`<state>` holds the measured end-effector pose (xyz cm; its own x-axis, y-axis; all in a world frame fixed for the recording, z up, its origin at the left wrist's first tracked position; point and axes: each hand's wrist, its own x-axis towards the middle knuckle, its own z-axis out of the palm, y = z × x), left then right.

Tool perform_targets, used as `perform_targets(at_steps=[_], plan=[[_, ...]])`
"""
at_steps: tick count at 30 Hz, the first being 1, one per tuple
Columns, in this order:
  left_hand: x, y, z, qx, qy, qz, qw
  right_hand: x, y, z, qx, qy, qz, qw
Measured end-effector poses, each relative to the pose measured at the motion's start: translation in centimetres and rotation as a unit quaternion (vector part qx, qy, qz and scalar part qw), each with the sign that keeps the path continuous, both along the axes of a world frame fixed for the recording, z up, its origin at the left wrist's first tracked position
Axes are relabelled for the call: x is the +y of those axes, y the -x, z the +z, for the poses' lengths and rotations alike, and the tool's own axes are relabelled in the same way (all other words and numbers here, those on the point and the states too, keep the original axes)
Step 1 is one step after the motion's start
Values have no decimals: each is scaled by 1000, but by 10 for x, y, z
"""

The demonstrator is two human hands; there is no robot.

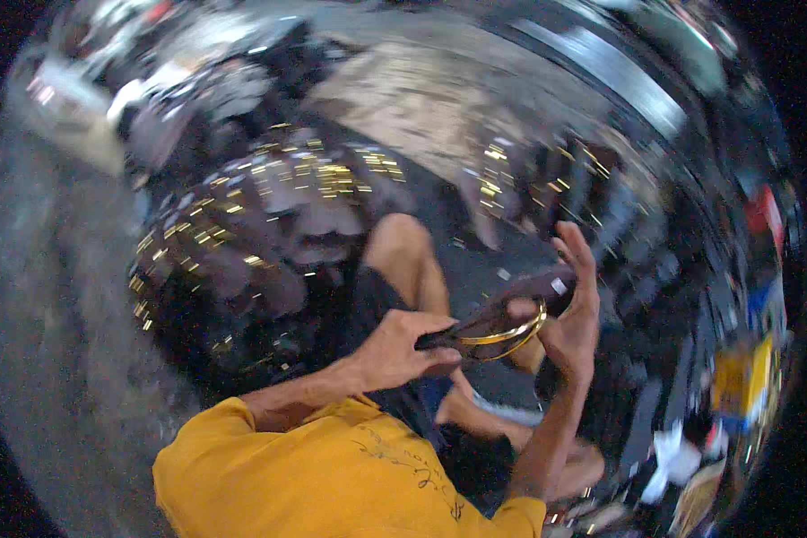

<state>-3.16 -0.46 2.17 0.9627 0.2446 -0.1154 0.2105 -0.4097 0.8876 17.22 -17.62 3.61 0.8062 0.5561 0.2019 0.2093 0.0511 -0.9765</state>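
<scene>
A dark brown, glossy shoe (498, 316) with a curved gold strip along its side is held tilted between my hands, above my bent legs. My left hand (406, 348) pinches its narrow end, with fingers and thumb closed on it. At the wider, rounded end is my right hand (576, 323), its fingers extended upward along that end and its thumb by the gold strip. A small pale patch shows on the shoe near the right fingers. Motion blur hides finer detail.
A large pile of dark shoes (314, 211) with gold parts lies ahead and left. More dark pieces with gold glints (493, 179) lie ahead right. Beyond is a tan sheet (394, 94). At the right stand a yellow box (742, 381) and a crumpled white bag (672, 457).
</scene>
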Motion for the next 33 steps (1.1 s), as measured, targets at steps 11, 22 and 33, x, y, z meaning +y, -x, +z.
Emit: perform_targets(at_steps=[11, 22, 33], plan=[[172, 267, 79, -203, -64, 672, 710, 91, -29, -197, -153, 329, -73, 929], [135, 63, 97, -263, 218, 322, 883, -13, 36, -16, -339, 172, -24, 925], [-15, -74, 65, -300, -131, -216, 920, -100, 111, -39, -125, 119, -200, 964]])
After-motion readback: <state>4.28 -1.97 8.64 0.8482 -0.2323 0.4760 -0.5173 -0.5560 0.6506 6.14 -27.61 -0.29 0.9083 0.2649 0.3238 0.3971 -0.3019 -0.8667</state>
